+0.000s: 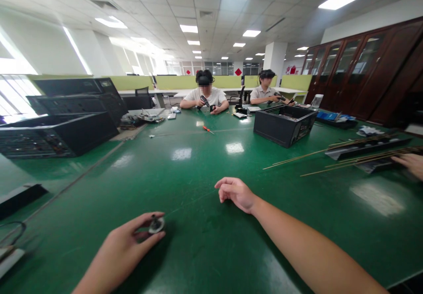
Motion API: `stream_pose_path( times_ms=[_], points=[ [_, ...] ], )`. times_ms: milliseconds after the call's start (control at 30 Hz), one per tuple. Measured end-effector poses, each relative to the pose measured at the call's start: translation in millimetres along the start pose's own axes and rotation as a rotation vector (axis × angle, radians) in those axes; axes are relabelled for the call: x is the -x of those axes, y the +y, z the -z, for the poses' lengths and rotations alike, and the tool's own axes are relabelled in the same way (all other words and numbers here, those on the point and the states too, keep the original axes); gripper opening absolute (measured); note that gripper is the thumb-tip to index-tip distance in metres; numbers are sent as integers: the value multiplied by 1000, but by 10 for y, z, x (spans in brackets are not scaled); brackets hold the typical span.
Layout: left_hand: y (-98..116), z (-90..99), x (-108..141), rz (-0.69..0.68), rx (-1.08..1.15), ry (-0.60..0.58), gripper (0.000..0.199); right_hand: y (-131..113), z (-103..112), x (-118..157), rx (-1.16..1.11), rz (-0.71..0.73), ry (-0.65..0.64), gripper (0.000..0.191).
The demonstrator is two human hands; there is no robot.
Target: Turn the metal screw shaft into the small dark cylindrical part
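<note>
My left hand [127,243], low in the view, grips a small round part [157,225] between thumb and fingers. It has a pale rim and a dark stub in the middle, rather like a small spool or coil; its exact kind is unclear. From it a very thin line, apparently fine wire [190,204], runs up and right over the table. That line ends at my right hand [234,192], whose thumb and fingers are curled together in a pinch. Both hands are above the green table [198,170].
Open black computer cases stand at left [95,129] and right [284,124]. An orange screwdriver [207,129] lies ahead. Thin rods [297,156] and metal strips lie at right, near another person's hand [411,164]. Two people [205,96] sit across, holding power tools.
</note>
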State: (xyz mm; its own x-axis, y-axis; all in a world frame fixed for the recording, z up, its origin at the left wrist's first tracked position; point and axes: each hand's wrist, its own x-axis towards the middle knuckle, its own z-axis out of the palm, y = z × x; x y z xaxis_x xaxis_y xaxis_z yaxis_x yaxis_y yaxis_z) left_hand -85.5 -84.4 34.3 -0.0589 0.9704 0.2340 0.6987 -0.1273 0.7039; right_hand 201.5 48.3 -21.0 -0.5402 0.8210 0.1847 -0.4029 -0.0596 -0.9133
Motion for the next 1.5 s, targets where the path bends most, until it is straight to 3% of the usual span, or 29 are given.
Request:
stream_pose_path(
  times_ms=[33,100,200,300,467,700,833,900,1033,1500],
  points=[
    [49,-129,-152,3,37,-118,40,7,0,1,71,39,24,25],
    [165,-409,-431,-16,117,-214,40,21,4,6,273,123,83,35],
    [286,-753,-691,-85,50,-242,33,26,-1,34,634,200,140,53],
    [282,-896,-767,-159,29,-246,26,10,-46,83,861,259,103,63],
    [184,-877,-773,-286,129,-279,26,-5,-138,156,1008,309,36,66],
    [102,-928,-800,-148,229,-224,33,45,-157,137,1081,245,116,64],
    [90,-953,-808,-143,280,-222,31,76,-139,58,1077,202,225,64],
    [96,-956,-810,-142,313,-212,31,56,-135,61,1073,195,219,62],
    [118,-949,-797,-163,311,-212,29,-47,-146,128,1032,188,105,52],
    [175,-942,-762,-191,271,-209,25,-78,-188,143,1061,203,88,22]
  ],
)
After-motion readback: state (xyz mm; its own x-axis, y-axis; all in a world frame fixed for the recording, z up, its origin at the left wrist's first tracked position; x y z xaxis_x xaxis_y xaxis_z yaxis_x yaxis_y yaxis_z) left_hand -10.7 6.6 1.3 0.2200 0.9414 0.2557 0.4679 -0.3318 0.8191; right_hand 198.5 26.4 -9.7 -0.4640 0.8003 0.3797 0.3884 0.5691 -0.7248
